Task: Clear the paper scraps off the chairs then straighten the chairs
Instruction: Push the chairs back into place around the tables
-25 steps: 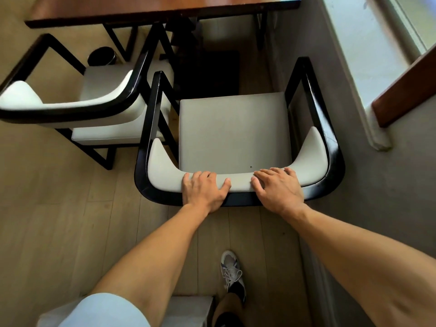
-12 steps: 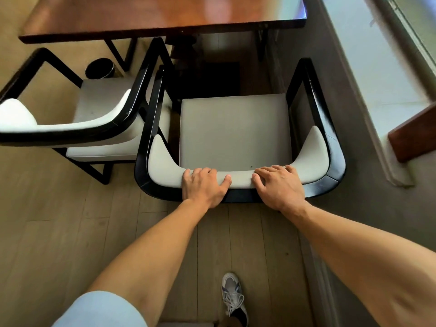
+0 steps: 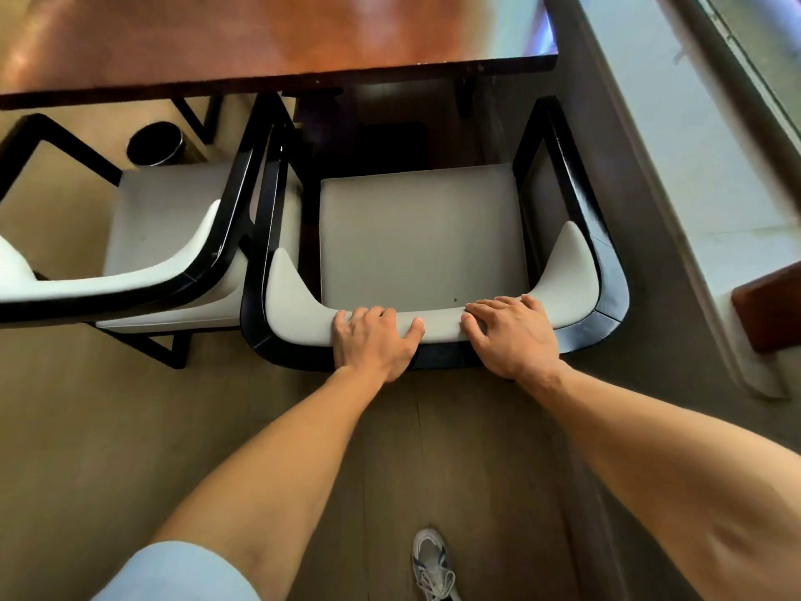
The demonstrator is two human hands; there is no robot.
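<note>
A black-framed chair with a pale grey seat (image 3: pixel 422 234) stands in front of me, facing the wooden table (image 3: pixel 268 36). My left hand (image 3: pixel 375 342) and my right hand (image 3: pixel 513 336) both grip the top of its curved backrest, side by side. The seat carries no paper, only a tiny dark speck near the back. A second matching chair (image 3: pixel 151 236) stands to the left, angled, its frame touching or almost touching the first chair. No paper scrap shows on its seat.
A black round bin (image 3: pixel 156 143) sits on the floor beyond the left chair, under the table edge. A grey wall and pale window ledge (image 3: pixel 676 136) run close along the right chair's side. My shoe (image 3: pixel 431 563) is on the wooden floor behind.
The chair I hold has slid forward toward the table, its front now nearer the table edge. I have stepped after it; both hands keep their grip.
</note>
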